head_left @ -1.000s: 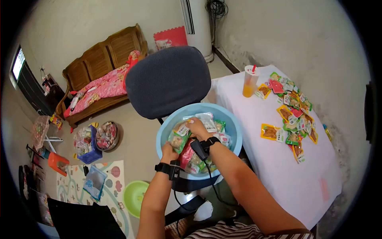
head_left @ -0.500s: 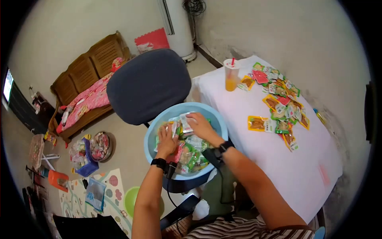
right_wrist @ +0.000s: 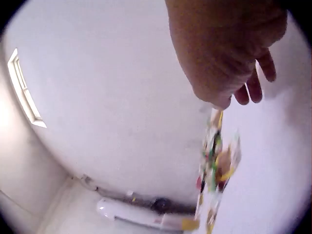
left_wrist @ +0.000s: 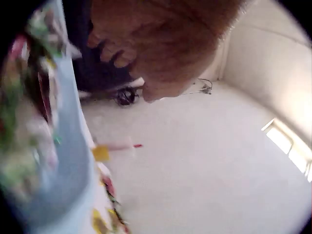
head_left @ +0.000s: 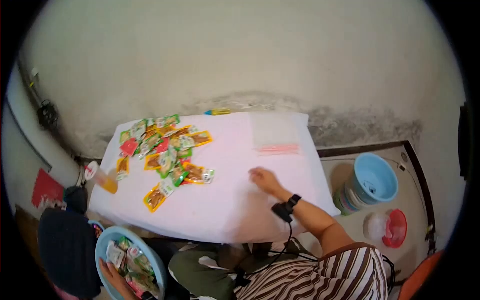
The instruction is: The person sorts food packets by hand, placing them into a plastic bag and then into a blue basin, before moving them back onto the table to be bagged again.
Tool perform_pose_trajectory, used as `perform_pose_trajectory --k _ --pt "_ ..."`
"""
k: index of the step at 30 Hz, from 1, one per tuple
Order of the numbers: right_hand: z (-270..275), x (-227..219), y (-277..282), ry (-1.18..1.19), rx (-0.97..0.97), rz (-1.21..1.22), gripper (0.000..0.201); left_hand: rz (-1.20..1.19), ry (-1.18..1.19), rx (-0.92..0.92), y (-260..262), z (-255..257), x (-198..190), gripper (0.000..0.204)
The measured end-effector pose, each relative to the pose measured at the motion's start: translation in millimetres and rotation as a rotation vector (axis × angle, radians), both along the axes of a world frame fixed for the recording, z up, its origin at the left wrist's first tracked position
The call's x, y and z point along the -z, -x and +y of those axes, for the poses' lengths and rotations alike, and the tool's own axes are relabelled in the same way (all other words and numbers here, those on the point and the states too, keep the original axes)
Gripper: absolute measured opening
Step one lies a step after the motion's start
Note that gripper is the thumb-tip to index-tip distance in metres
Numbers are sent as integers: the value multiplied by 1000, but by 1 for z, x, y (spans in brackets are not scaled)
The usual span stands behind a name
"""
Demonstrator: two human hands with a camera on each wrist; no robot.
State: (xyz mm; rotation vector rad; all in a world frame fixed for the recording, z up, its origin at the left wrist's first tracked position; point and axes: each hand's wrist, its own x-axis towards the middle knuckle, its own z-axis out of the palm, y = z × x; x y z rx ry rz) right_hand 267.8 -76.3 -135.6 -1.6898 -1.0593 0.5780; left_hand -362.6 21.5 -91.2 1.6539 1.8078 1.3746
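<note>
The left hand [head_left: 111,274] rests at the near rim of a light blue basin [head_left: 102,242] low beside the person's knee, its fingers loosely curled against the snack packets [head_left: 131,265] heaped inside; whether it grasps one cannot be told. In the left wrist view the hand [left_wrist: 161,44] hangs above the basin's rim [left_wrist: 68,161] with its fingers bent, nothing plainly pinched.

The right hand [head_left: 264,179] lies out on the white table [head_left: 235,210] with the forearm stretched forward and a black strap at the wrist. Its fingers are loosely bent and hold nothing; the right wrist view shows the hand [right_wrist: 229,53] relaxed above bare cloth.

Half a second ago both hands were together in the basin, sorting packets; now the right one has left it and reached onto the table, and the view has swung toward the wall.

Left of and beyond the right hand, well apart, a spread of packets [head_left: 165,152] covers the table. Farther left stands a cup of orange drink [head_left: 102,179].
</note>
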Motion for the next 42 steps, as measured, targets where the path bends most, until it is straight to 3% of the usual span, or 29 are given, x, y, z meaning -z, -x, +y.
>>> perform_pose_trajectory --k 2,3,5,6,9,11,15,21,28,30,35,37,39,41,42 --pt "-20 -25 -56 25 304 -316 22 -503 -16 288 -89 -7 -24 39" --pt "-23 -27 -84 2 420 -493 19 -433 42 332 -137 -21 -39 37" --pt "-24 -33 -129 -104 431 -793 18 -384 113 479 -200 -16 -14 38" --pt "-20 -32 -147 -101 440 -785 18 -408 202 519 -241 -27 -23 37" --pt "-5 -13 -183 -66 310 -919 17 -396 313 763 -308 -29 11 32" --pt "4 -1 -193 303 107 -1031 12 -376 360 862 -333 -33 27 28" --pt "11 2 -189 240 202 -839 11 -399 446 891 -351 -42 30 28" --pt "18 7 -189 70 290 -718 16 -414 499 848 -336 -40 32 30" --pt "19 -2 -188 79 332 -678 16 -462 545 775 -329 -46 29 33" --pt "17 -11 -183 4 341 -695 6 -454 550 780 -330 -47 25 32" --pt "18 -52 -149 -234 226 -814 7 -394 580 788 -338 -46 12 28" --pt "22 -73 -118 -297 116 -839 8 -239 357 908 -348 -41 4 28" --pt "24 -87 -84 -400 -8 -846 8 -23 83 849 -369 -46 -29 32" --pt "22 -100 -49 -412 -100 -861 7 291 -435 757 -391 -48 -58 37" --pt "23 -101 -32 -417 -166 -881 7 396 -549 750 -400 -47 -70 39"
